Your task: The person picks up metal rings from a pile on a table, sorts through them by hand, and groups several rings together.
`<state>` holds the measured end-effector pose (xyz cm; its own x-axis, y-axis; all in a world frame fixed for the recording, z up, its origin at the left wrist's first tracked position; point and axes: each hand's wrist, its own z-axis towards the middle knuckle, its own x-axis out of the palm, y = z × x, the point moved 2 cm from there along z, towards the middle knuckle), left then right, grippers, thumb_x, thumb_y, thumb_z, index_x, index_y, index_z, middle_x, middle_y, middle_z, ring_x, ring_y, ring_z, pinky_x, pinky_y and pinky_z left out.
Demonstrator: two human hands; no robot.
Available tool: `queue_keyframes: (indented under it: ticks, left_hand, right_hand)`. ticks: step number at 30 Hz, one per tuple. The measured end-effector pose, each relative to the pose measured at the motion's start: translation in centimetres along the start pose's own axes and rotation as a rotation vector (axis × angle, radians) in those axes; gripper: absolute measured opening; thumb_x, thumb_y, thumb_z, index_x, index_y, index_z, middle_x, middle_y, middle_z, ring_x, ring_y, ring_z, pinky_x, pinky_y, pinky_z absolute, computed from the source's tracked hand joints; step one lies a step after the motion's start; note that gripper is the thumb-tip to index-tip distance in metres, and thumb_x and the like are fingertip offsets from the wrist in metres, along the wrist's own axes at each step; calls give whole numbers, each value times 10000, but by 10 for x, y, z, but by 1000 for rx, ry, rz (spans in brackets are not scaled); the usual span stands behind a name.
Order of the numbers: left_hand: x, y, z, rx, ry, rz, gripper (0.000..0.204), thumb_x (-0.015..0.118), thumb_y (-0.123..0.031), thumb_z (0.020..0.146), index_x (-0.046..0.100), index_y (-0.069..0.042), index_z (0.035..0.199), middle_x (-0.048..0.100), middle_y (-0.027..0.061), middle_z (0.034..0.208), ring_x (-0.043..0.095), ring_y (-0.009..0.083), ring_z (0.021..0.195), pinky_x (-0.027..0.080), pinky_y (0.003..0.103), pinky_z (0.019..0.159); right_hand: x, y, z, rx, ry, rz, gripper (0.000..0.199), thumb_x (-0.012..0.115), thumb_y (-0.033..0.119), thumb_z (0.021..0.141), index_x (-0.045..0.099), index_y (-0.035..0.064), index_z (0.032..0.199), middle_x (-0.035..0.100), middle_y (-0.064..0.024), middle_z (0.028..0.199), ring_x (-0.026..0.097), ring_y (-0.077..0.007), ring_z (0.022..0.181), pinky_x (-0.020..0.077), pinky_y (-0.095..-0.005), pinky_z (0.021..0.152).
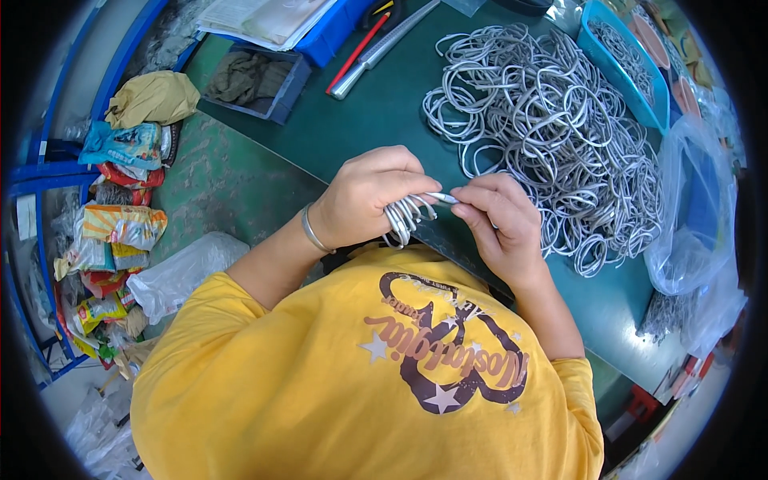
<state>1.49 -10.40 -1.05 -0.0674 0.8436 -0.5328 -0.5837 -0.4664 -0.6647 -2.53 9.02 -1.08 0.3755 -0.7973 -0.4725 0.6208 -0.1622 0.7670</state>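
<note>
My left hand (364, 196) is closed around a small bundle of grey cable loops (406, 216), just in front of my yellow shirt. One end of the cable, with a pale tip (442, 198), sticks out to the right. The thumb and fingers of my right hand (500, 220) pinch that tip. Exactly how the end is made is hidden by the fingertips. Beyond my right hand, a large tangled heap of similar grey cable loops (552, 120) lies on the green table (352, 128).
A turquoise basket (628, 64) of small metallic pieces stands behind the heap, and a clear plastic bag (692, 208) lies at the right. A grey bin with cloth (252, 80), a red pencil (358, 52) and papers (264, 20) are at the back. Packages (120, 224) line the left.
</note>
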Motion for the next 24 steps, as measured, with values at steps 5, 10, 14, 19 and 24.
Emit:
queue_keyframes:
  ticks: [5,10,14,19,24]
  left_hand:
    - [-6,-8,3,-119,-127,-80,257,795,-57,664,681,-16,890,621,87,802,612,177,703,477,247,607]
    - [-12,-3,-2,-69,-125,-111,214,786,-49,673,682,-13,856,643,93,819,623,176,717,483,239,617]
    - [-12,-5,0,-19,-112,-146,210,788,-53,670,682,-11,847,650,98,808,627,181,713,488,245,613]
    - [-11,-10,3,-4,-113,-173,197,784,-32,673,677,-5,837,649,103,799,626,191,699,490,255,603]
    - [-10,-12,0,-109,-141,-175,223,783,-34,682,662,-6,867,634,118,924,612,199,764,489,258,643]
  right_hand:
    - [1,-10,-9,182,-101,138,84,656,-31,795,628,-3,869,605,-84,815,573,-164,654,454,-245,587]
    - [1,-17,-19,232,-192,496,62,597,-31,863,604,-24,924,588,-93,880,567,-107,670,464,-202,609]
    - [3,-19,-19,204,-199,505,59,597,-39,860,601,-29,918,587,-98,895,569,-112,667,471,-204,611]
    - [11,-15,-22,451,-193,704,102,549,38,922,577,-8,1009,590,-52,834,543,-68,625,461,-181,561]
    - [23,-18,-18,847,107,1024,168,500,140,961,590,1,993,534,5,691,431,-41,495,361,-174,433]
